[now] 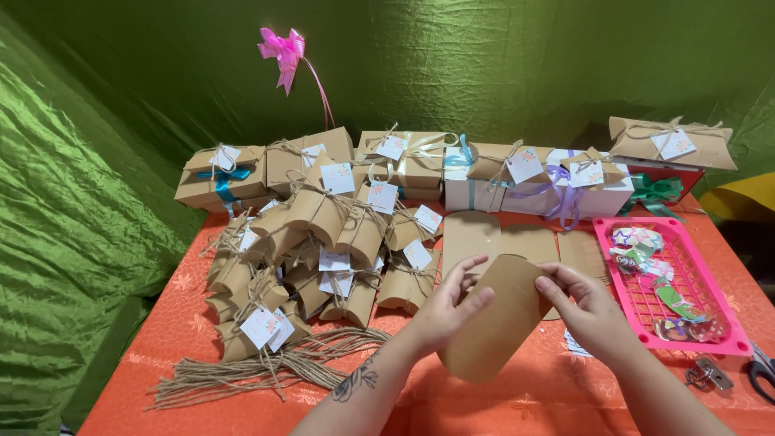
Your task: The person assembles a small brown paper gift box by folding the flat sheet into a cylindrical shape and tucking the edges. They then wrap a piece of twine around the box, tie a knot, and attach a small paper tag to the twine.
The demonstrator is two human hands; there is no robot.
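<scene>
Orange table (517, 396): pink basket (731, 343) w/ wrapped candies (655, 270)

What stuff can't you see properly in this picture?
- Flat brown cardboard pillow box, head view: the left hand and right hand cover its upper edges.
- Black-handled scissors: cut off by the right edge.
- Small white paper tags on the tied boxes: print too small.
- Pink plastic basket: its colourful contents are blurred together.

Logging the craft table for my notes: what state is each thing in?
Kraft box blank: unfolded, held by left hand and right hand.
Pillow boxes: closed, tied, tagged, piled.
Twine: cut, loose bundle.
Pink basket: open, holding small colourful pieces.
</scene>
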